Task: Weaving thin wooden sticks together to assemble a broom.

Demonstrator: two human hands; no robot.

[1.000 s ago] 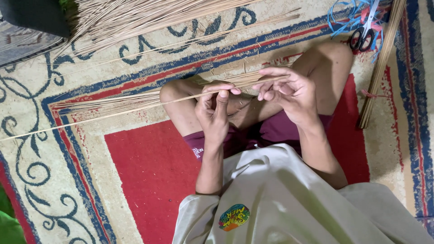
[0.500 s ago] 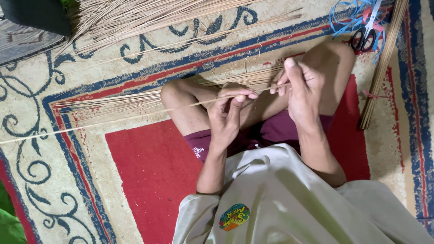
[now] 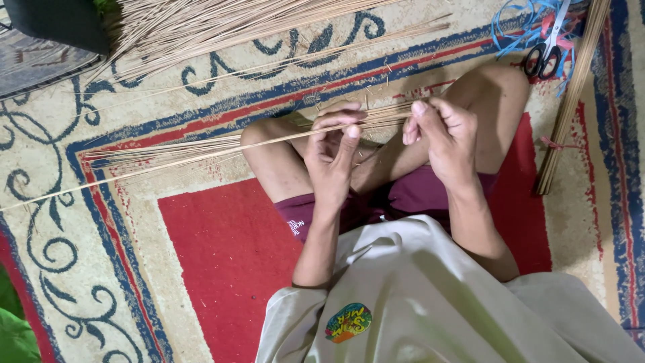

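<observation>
The long thin stick (image 3: 201, 153) lies nearly level across the carpet (image 3: 80, 269), its long axis running from the carpet's left edge, where the far tip sits lower, up to the person's hands above the crossed legs (image 3: 282, 161). A loose layer of like sticks (image 3: 161, 144) lies just beneath it, pointing the same way. Against the earlier frames, the left hand (image 3: 332, 151) has slid a little leftward along the stick and its fingers have straightened, while the right hand (image 3: 447, 134) has closed from a spread-fingered pose into a tight pinch. The left hand now clasps the stick between thumb and extended fingers; the right hand grips the near end with fingertips bunched. Scissors (image 3: 545, 54) rest near the carpet's top right corner, beside a bundle of sticks (image 3: 571, 101).
</observation>
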